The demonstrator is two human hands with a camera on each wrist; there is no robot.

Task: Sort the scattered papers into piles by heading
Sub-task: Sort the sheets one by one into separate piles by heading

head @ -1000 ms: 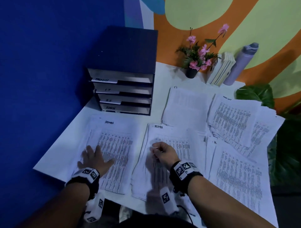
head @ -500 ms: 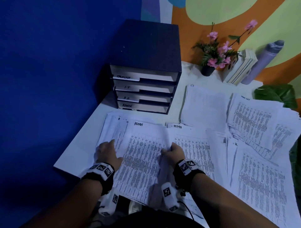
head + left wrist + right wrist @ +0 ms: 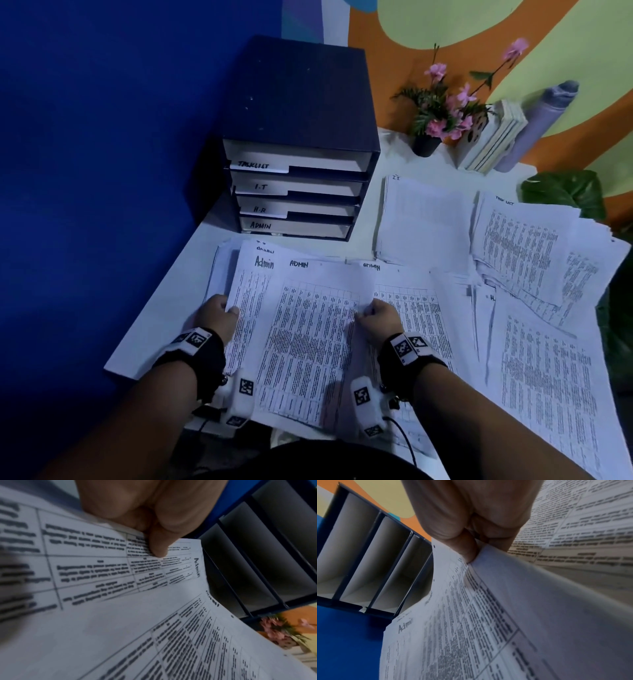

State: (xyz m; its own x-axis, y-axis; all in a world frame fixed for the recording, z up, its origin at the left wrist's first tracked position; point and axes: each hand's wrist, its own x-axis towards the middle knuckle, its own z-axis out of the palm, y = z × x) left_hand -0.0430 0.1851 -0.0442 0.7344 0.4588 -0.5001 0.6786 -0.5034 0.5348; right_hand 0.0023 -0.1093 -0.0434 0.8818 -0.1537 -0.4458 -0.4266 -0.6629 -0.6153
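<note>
Right hand [image 3: 376, 317] pinches the right edge of an "ADMIN" sheet [image 3: 308, 342], thumb on top, fingers curled under; the right wrist view shows the paper bowing up from the grip. It looks like a carry: the sheet hangs over the left Admin pile [image 3: 239, 274], probably to be dropped there since the headings match. Left hand [image 3: 219, 317] is curled round the left edge of that pile's top sheet, headed "Admin", thumb [image 3: 157, 547] pressing on the print. Likely it's steadying or squaring the stack so the incoming sheet lands aligned. Can't tell how many sheets it grips.

Pose: both forearms come in from the bottom of the head view, roughly parallel, wrists low over the counter [image 3: 164, 329], knuckles up, hands on either side of the carried sheet.

Outward: a second stack headed ADMIN [image 3: 404, 301] lies just right of the right hand, partly under the sheet. Further right is an "H.." pile [image 3: 548, 377], heading partly hidden. Behind it are the "IT" pile [image 3: 424, 219] and the task-list pile [image 3: 524, 246], the last fanned and messy. The dark drawer unit [image 3: 298, 164], labelled Tasklist, I.T, H.R, Admin, stands at the back left. Potted flowers [image 3: 442, 113], books [image 3: 493, 140] and a bottle [image 3: 541, 116] stand along the back wall.
</note>
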